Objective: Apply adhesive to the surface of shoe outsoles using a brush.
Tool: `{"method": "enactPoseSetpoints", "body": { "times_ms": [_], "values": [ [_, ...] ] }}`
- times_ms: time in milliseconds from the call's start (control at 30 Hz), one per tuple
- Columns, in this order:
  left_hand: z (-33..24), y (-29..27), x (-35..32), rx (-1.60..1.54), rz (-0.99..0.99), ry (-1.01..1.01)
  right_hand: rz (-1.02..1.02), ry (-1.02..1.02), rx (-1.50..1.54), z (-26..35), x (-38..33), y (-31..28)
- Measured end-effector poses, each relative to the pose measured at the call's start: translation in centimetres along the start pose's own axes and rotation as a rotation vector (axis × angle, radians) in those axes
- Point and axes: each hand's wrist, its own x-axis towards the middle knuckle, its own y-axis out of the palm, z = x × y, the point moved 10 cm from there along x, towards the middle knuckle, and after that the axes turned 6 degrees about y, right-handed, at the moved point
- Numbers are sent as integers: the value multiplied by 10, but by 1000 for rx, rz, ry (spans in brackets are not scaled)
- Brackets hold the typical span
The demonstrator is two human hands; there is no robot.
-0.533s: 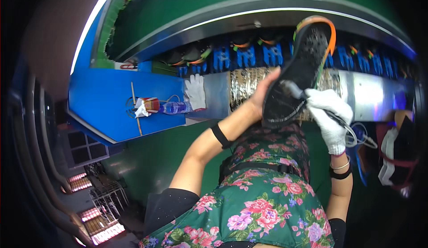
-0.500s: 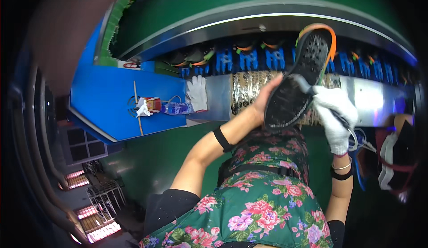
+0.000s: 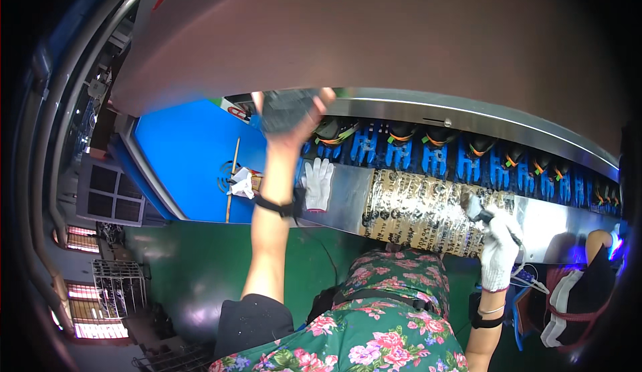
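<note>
Above the long steel conveyor rail [image 3: 348, 201], a dark shoe sole of grey-black rubber [image 3: 286, 110] is held up by the bare left hand [image 3: 294, 121], fingers curled around its edges and pressed against it. The upper part of the sole is hidden under the brown overhanging hood [image 3: 374, 31], so its full outline cannot be told. To the right along the rail, the white-gloved right hand [image 3: 498, 248] is closed around a small grey hand tool [image 3: 476, 210] with a thin cable trailing beneath it. On the rail, just beside the left wrist, a spare white knitted glove [image 3: 318, 183] lies flat. Behind the rail, a row of blue fixtures carrying dark shoes with orange trim [image 3: 435, 154] is seen.

A slip of the sole is judged possible, since it is gripped by its edges only with the arm at full reach; if dropped, it would fall among the fixtures behind the rail. The sole may also strike the hood above the rail. The trailing cable may snag on the rail edge.
</note>
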Motion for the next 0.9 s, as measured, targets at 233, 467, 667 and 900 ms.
{"method": "enactPoseSetpoints", "body": {
  "times_ms": [233,467,667,900],
  "values": [
    [-268,-101,27,300,-255,548,8,285,83,-82,-29,0],
    [60,-55,76,923,-212,73,-66,262,178,-74,-39,-36],
    [273,-67,170,1704,-15,-113,-139,201,170,-50,-38,-58],
    [365,0,220,2021,385,284,-234,168,279,-52,-49,-117]
  ]
}}
